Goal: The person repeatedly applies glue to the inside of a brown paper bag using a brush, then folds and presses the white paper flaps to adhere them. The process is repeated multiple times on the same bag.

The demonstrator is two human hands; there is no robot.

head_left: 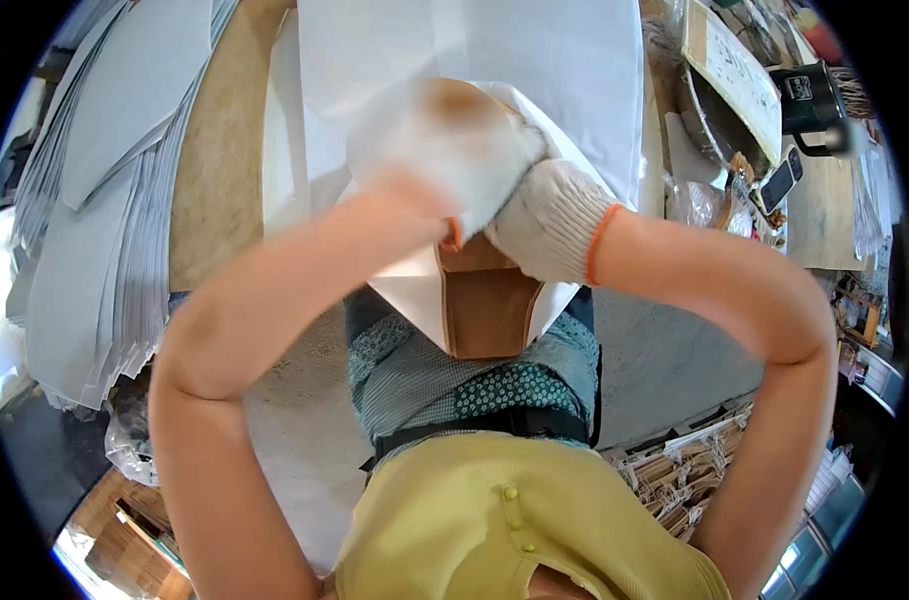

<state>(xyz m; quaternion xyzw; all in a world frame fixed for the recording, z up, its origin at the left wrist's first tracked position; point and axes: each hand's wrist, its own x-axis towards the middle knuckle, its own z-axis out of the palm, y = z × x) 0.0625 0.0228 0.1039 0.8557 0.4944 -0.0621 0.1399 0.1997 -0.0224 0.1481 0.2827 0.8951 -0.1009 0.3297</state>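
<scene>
My left hand [444, 150], in a white knit glove with an orange cuff, is smeared by motion over the paper; its fingers cannot be made out. Close against it is my right hand [554, 220], in a matching glove, resting on a brown folded piece [489, 310] that looks like cardboard. The right fingers are mostly hidden, so their grip cannot be told. White paper [414, 298] lies under and around the brown piece, which reaches over the table's near edge toward my lap. Part of a brown shape also shows above the left hand.
Larger white sheets [534, 45] cover the table ahead. Fanned stacks of white sheets [99, 230] lie at the left. A black mug [812, 105], a phone [779, 182] and a tilted board [734, 75] are at the right. Bundled brown pieces [684, 470] sit low at the right.
</scene>
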